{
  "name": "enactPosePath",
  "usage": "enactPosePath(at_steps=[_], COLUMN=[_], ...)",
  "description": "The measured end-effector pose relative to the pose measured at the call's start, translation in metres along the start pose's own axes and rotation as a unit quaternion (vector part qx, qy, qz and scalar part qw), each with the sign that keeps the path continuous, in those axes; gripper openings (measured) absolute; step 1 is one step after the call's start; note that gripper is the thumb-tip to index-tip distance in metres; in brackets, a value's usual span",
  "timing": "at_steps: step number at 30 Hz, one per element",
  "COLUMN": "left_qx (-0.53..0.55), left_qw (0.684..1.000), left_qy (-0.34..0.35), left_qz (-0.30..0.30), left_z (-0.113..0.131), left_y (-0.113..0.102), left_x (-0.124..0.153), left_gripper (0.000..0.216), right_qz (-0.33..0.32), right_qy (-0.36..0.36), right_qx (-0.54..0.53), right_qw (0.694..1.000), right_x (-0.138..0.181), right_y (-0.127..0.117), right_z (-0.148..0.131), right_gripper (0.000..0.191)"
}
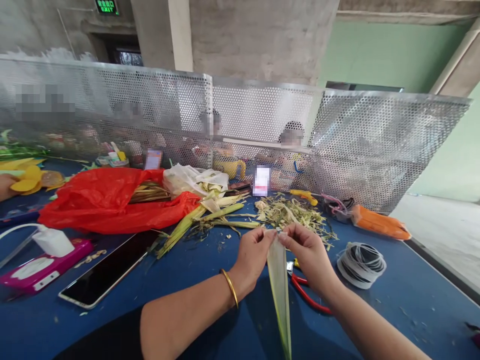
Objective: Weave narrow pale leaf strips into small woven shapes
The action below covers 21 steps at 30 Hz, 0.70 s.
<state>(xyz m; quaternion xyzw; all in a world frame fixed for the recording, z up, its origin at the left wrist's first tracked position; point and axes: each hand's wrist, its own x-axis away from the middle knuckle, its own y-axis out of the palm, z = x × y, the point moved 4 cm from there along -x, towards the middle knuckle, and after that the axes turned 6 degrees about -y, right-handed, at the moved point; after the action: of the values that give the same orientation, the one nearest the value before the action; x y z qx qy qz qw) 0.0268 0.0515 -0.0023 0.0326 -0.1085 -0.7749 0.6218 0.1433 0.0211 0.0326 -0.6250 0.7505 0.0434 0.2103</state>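
Between my two hands hangs a long, pale green corn husk point(278, 280), wide near the top and tapering toward the table's near edge. My left hand point(250, 257) pinches its upper edge between thumb and fingers. On the same edge, right beside it, my right hand point(309, 252) is closed in a pinch too. Red-handled pliers or cutters point(309, 300) lie on the blue table, partly hidden behind my right hand. Beyond my hands is a heap of shredded husk scraps point(292, 212), with longer husks point(187, 225) to its left.
A red plastic bag point(93, 200) holds dried husks. Left of me lie a phone point(108, 270) and a pink power strip point(48, 267). On the right are a wire spool point(362, 265) and an orange packet point(380, 222). A perforated metal screen point(262, 110) stands behind, people beyond it.
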Motion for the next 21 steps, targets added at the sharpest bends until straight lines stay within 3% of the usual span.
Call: enactPosePath(at_steps=[4,9,14,17,21], left_qx=[0.01,0.004,0.021,0.041,0.049], left_qw=[1.0,0.999,0.999,0.999,0.999], left_qy=[-0.01,0.007,0.018,0.016,0.009], left_qz=[0.01,0.035,0.029,0.009,0.017], left_z=[0.0,0.003,0.0,-0.004,-0.007], left_y=[-0.003,-0.005,-0.003,0.0,-0.002], left_x=[-0.003,-0.007,-0.005,-0.002,-0.004], left_gripper=[0.032,0.026,0.027,0.029,0.035], right_qz=[-0.009,-0.073,-0.049,-0.016,-0.01], right_qy=[-0.043,0.007,-0.008,-0.049,-0.167], right_qx=[0.035,0.029,0.052,0.089,0.134], right_qw=[0.998,0.997,0.997,0.995,0.977], right_x=[0.0,0.0,0.001,0.003,0.012], right_y=[0.0,0.005,0.007,0.007,0.005], right_z=[-0.003,0.007,0.011,0.007,-0.007], right_gripper=[0.02,0.024,0.027,0.024,0.014])
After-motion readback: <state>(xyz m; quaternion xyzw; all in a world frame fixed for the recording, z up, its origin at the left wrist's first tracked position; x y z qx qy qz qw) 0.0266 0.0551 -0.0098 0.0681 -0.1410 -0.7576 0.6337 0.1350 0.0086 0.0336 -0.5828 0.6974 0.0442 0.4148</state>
